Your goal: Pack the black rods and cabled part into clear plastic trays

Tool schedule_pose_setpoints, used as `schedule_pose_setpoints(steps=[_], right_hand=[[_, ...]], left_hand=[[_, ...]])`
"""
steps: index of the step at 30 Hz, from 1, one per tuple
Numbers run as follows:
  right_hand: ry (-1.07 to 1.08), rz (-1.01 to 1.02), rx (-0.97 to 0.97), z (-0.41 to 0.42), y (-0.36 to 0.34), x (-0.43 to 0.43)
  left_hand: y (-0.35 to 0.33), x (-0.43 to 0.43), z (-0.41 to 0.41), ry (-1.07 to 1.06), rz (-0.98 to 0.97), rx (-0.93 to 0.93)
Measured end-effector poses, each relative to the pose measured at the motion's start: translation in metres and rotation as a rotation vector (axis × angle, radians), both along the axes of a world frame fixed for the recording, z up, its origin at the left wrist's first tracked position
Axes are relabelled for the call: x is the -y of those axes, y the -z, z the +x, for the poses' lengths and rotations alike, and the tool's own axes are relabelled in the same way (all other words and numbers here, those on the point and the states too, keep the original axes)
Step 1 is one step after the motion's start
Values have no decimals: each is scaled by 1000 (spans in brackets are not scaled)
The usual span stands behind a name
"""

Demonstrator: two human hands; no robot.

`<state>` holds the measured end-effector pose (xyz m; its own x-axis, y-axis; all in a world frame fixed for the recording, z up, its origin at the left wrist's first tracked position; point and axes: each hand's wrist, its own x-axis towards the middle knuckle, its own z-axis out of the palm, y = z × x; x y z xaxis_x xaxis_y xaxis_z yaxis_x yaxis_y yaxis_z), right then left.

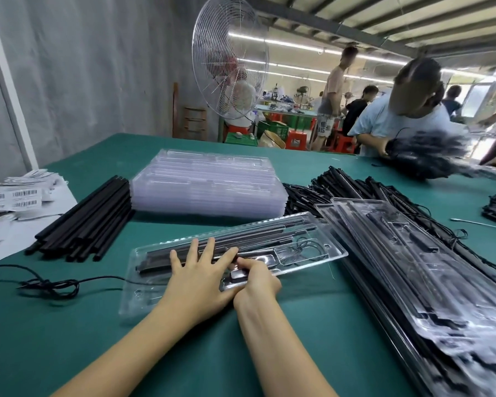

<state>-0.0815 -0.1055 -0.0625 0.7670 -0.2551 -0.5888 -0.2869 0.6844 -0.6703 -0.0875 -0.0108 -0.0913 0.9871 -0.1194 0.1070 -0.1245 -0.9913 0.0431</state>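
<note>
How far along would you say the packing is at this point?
Done: a pile of packed trays on the right. In hand: the left hand presses rods into one tray, the right hand pinches them. Left: loose rods and a stack of empty trays.

Directly before you on the table [69, 339] lies one tray [331, 249], its length running left to right, with rods [258, 236] in its far channels. Your left hand [201, 273] lies on those rods. Your right hand [255, 282] sits just to its right, over the tray's near compartments. Behind the tray stands a stack of empty trays [209, 187]. Left of that stack lies a bundle of loose rods [89, 219], with labels [17, 196] farther left. A cord [52, 285] lies left of the tray. To your right, filled trays [413, 259] are piled, with cabled parts [341, 184] behind them.
</note>
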Motion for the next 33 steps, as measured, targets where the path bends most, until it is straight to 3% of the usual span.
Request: schedule_pose_setpoints(steps=[6,10,12,15,17,21,27,31,33], right_hand=[[43,-15,10,2,1,-4],[47,53,6,5,0,-4],[9,75,0,7,2,0],[-65,90,-12,8,2,7],[-112,102,-13,7,2,9],[-176,161,26,9,-1,12],[-88,202,74,6,-4,4],[-46,98,112,6,6,1],[-29,64,127,9,10,2]], left_hand=[[-14,6,-10,-42,49,16],[-21,16,-33,176,-161,483],[-21,15,-44,92,-540,316],[-27,14,-46,-188,-1332,-245],[-33,17,-44,-246,-1611,-377],[-24,28,-47,-246,-1747,-398],[-24,45,-22,-403,-2254,-335],[-26,53,-2,-612,-2288,-244],[-23,53,3,-618,-2249,-264]])
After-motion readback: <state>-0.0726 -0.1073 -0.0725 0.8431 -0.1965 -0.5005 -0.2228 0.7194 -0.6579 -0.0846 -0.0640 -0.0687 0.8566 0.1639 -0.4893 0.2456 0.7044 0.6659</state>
